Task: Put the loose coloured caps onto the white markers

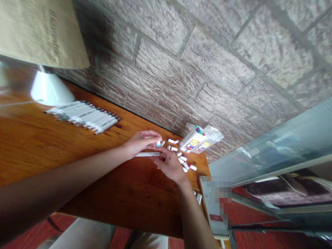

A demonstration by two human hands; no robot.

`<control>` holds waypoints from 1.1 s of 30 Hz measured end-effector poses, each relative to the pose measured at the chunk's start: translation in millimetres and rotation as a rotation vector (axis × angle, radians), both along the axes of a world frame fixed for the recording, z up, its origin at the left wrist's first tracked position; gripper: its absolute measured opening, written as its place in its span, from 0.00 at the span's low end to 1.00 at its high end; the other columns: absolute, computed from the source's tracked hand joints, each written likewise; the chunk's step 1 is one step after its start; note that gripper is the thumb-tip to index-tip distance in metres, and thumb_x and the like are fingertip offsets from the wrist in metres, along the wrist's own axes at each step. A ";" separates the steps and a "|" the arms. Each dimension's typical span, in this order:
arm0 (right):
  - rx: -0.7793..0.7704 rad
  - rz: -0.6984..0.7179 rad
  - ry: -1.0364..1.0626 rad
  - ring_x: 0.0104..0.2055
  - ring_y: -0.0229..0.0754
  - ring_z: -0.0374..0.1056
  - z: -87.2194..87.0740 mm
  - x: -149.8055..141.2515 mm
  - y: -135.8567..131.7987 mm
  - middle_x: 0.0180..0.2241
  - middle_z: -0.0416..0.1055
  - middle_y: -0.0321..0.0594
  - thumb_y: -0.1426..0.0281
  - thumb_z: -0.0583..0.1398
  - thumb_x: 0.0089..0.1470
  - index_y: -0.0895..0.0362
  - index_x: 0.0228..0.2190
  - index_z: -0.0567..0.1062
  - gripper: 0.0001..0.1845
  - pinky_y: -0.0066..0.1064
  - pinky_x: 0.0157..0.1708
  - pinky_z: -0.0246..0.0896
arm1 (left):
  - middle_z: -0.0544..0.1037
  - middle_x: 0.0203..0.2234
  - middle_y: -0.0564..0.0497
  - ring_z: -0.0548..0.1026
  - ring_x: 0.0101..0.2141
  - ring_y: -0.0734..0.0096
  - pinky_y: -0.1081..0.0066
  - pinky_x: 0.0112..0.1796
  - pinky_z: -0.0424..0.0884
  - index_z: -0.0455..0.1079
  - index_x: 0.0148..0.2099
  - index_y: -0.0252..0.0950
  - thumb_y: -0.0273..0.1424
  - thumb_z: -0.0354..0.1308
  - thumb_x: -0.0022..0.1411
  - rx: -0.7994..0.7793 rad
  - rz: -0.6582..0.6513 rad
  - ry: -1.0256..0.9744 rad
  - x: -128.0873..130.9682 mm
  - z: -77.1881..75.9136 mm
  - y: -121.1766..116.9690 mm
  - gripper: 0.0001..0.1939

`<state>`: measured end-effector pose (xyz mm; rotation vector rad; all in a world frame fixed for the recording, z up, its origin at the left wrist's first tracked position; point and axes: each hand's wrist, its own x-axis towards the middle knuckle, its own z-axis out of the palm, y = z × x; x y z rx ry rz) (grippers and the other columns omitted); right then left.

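Note:
My left hand is closed, pinching a small white marker cap with a teal band between thumb and fingertips. Just below it, my right hand grips one end of a white marker, which points left beneath my left wrist. The marker's gripped end is hidden by my fingers. Several loose white caps with coloured ends, among them a red-ended cap and a blue-ended cap, lie scattered beyond and right of my right hand.
Several uncapped markers lie in a row by the white lamp base. A clear plastic case holding a few markers leans near the brick wall. At the right edge of the wooden table is a pale tray-like board.

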<state>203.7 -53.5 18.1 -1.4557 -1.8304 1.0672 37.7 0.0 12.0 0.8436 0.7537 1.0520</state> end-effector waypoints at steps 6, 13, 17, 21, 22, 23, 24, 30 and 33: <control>-0.042 -0.012 0.051 0.16 0.30 0.60 1.5 -4.6 -0.3 0.19 0.70 0.32 0.50 0.61 0.57 0.58 0.40 0.81 0.24 0.21 0.17 0.51 | 0.79 0.28 0.50 0.74 0.29 0.72 0.75 0.30 0.69 0.79 0.39 0.34 0.41 0.75 0.45 0.088 -0.058 0.145 3.2 -1.5 -5.3 0.22; -0.029 -0.009 0.129 0.17 0.28 0.59 4.1 -3.0 1.7 0.21 0.70 0.32 0.50 0.60 0.58 0.58 0.40 0.80 0.24 0.20 0.18 0.52 | 0.75 0.23 0.53 0.67 0.23 0.78 0.77 0.26 0.61 0.79 0.40 0.33 0.41 0.73 0.48 0.160 -0.079 0.198 3.8 -1.6 -6.1 0.20; -0.043 -0.018 0.140 0.17 0.28 0.59 6.0 -2.7 1.7 0.20 0.69 0.32 0.49 0.59 0.59 0.59 0.39 0.80 0.25 0.20 0.18 0.52 | 0.73 0.21 0.54 0.66 0.22 0.78 0.77 0.25 0.60 0.78 0.40 0.33 0.42 0.72 0.48 0.170 -0.055 0.220 2.7 -0.1 -6.6 0.20; -0.057 -0.033 0.129 0.17 0.28 0.59 6.1 -2.5 3.3 0.20 0.68 0.32 0.48 0.59 0.59 0.59 0.37 0.79 0.26 0.20 0.18 0.52 | 0.76 0.23 0.53 0.68 0.23 0.77 0.77 0.25 0.61 0.77 0.38 0.33 0.43 0.72 0.48 0.157 -0.027 0.235 3.1 3.2 -7.0 0.21; -0.060 -0.036 0.129 0.17 0.28 0.59 6.0 -2.5 3.7 0.20 0.68 0.32 0.48 0.59 0.59 0.60 0.36 0.79 0.26 0.20 0.18 0.52 | 0.76 0.23 0.53 0.69 0.23 0.76 0.77 0.25 0.62 0.77 0.38 0.33 0.43 0.71 0.48 0.147 -0.022 0.236 3.2 4.0 -6.9 0.21; -0.062 -0.040 0.131 0.17 0.28 0.59 5.9 -2.5 4.1 0.20 0.68 0.32 0.48 0.59 0.58 0.60 0.35 0.78 0.26 0.20 0.18 0.52 | 0.76 0.23 0.53 0.70 0.24 0.76 0.77 0.25 0.62 0.76 0.38 0.33 0.44 0.71 0.49 0.137 -0.020 0.237 3.3 4.6 -6.7 0.21; -0.064 -0.044 0.134 0.17 0.28 0.59 5.7 -2.6 4.3 0.20 0.68 0.32 0.48 0.59 0.58 0.59 0.34 0.78 0.26 0.20 0.18 0.52 | 0.76 0.23 0.53 0.70 0.24 0.76 0.78 0.25 0.62 0.76 0.37 0.33 0.44 0.70 0.49 0.131 -0.021 0.237 3.3 5.1 -6.6 0.20; -0.078 -0.041 0.121 0.17 0.28 0.59 2.0 -1.7 5.0 0.20 0.68 0.32 0.47 0.59 0.58 0.59 0.34 0.77 0.26 0.20 0.18 0.51 | 0.76 0.24 0.55 0.70 0.25 0.77 0.79 0.25 0.63 0.74 0.39 0.32 0.43 0.65 0.55 0.164 -0.056 0.296 2.3 6.3 -6.7 0.18; -0.063 -0.029 0.089 0.17 0.29 0.59 -0.1 -1.0 5.1 0.21 0.68 0.32 0.48 0.58 0.59 0.58 0.36 0.77 0.25 0.21 0.18 0.50 | 0.77 0.25 0.54 0.72 0.26 0.76 0.78 0.26 0.65 0.73 0.41 0.32 0.44 0.62 0.58 0.224 -0.072 0.356 1.8 3.9 -5.6 0.18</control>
